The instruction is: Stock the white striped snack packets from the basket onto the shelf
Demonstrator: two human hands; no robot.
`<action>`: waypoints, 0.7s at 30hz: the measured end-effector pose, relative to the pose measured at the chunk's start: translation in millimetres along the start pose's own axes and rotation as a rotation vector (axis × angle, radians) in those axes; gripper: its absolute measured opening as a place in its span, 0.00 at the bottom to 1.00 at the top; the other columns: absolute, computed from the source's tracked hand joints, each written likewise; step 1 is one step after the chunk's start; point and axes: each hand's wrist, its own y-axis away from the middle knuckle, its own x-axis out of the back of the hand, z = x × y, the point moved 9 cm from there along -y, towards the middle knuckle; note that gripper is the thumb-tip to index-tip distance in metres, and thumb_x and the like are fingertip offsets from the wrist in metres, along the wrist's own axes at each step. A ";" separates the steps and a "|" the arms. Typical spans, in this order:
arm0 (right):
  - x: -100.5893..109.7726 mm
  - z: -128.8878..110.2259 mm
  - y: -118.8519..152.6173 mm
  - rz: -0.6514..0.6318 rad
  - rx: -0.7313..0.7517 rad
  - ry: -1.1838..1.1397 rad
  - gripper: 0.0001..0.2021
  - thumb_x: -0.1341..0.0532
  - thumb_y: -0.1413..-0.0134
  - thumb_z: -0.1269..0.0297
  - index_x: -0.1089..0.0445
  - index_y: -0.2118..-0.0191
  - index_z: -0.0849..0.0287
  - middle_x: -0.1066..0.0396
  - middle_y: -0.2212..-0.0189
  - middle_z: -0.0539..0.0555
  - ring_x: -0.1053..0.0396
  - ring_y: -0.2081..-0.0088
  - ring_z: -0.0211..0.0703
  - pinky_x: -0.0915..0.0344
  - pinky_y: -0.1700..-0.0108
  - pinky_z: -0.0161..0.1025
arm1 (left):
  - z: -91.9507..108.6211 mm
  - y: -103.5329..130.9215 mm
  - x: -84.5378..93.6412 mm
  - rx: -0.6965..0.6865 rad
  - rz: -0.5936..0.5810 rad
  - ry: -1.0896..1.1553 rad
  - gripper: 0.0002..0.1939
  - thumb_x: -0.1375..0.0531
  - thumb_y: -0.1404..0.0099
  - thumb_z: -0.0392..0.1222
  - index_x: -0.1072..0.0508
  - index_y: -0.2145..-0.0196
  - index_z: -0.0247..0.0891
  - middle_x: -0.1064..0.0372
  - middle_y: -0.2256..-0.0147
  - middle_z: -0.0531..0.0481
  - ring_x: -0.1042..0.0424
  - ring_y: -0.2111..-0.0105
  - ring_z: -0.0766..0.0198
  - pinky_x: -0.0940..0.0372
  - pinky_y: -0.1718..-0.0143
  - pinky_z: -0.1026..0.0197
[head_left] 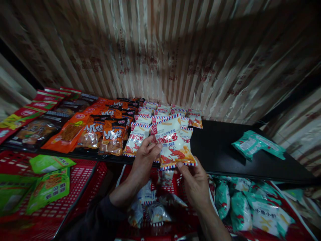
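A white and orange snack bag (174, 144) with a red shrimp picture is held between my two hands, just above the front edge of the black shelf (215, 147). My left hand (147, 155) pinches its left side, with the thumb on the front. Its lower right corner is gripped by my right hand (194, 179), thumb in front and fingers behind. Matching snack bags (136, 139) lie in rows on the shelf behind and left of it. Below my hands, a red basket (175, 214) contains several more of these bags.
Orange and black snack packs (112, 135) and red packs (30, 112) fill the shelf's left part. Two teal packs (258, 145) lie at right. Red baskets hold green bags (51, 189) at left and teal bags (263, 214) at right. Striped sheeting (160, 50) stands behind.
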 end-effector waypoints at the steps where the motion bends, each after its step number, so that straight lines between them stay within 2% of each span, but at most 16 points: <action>1: -0.1 -1.2 0.4 0.000 0.007 0.010 0.15 0.30 0.49 0.58 0.28 0.56 0.53 0.24 0.66 0.48 0.29 0.70 0.34 0.29 0.67 0.32 | 1.1 0.5 -0.4 -0.010 -0.006 -0.007 0.29 0.33 0.43 0.45 0.38 0.47 0.40 0.24 0.58 0.45 0.23 0.63 0.57 0.29 0.59 0.55; 6: -1.2 -10.9 1.8 0.016 0.071 0.082 0.14 0.31 0.49 0.58 0.29 0.57 0.54 0.22 0.63 0.50 0.26 0.69 0.37 0.27 0.68 0.34 | 14.7 4.0 -6.4 -0.158 -0.069 -0.026 0.29 0.34 0.41 0.45 0.42 0.46 0.45 0.27 0.55 0.47 0.24 0.59 0.59 0.30 0.60 0.57; 9: -0.9 -21.9 4.4 0.035 0.183 0.190 0.09 0.33 0.48 0.60 0.29 0.61 0.55 0.23 0.66 0.49 0.26 0.68 0.38 0.28 0.66 0.34 | 20.7 4.8 -6.5 -0.230 -0.079 -0.038 0.30 0.34 0.41 0.43 0.43 0.46 0.47 0.29 0.52 0.47 0.25 0.57 0.59 0.30 0.58 0.58; 13: 3.0 -33.5 10.9 0.091 0.378 0.417 0.04 0.34 0.47 0.63 0.29 0.65 0.55 0.25 0.71 0.46 0.29 0.70 0.36 0.31 0.66 0.32 | 21.2 4.4 -6.8 -0.226 -0.115 -0.083 0.27 0.35 0.41 0.44 0.40 0.47 0.44 0.30 0.50 0.45 0.25 0.58 0.60 0.31 0.56 0.57; 17: 1.5 -40.9 16.9 0.092 0.548 0.535 0.04 0.35 0.46 0.67 0.29 0.63 0.54 0.26 0.67 0.47 0.28 0.65 0.38 0.32 0.61 0.34 | 21.3 5.5 -7.8 -0.211 -0.156 -0.073 0.25 0.35 0.40 0.43 0.38 0.47 0.44 0.30 0.48 0.44 0.25 0.59 0.61 0.32 0.56 0.58; 21: -0.9 -44.4 17.5 0.078 0.577 0.557 0.04 0.37 0.44 0.67 0.30 0.62 0.54 0.27 0.66 0.48 0.28 0.65 0.39 0.32 0.62 0.35 | 21.3 5.9 -9.1 -0.204 -0.173 -0.068 0.24 0.36 0.38 0.42 0.38 0.46 0.44 0.30 0.46 0.44 0.25 0.59 0.61 0.32 0.57 0.58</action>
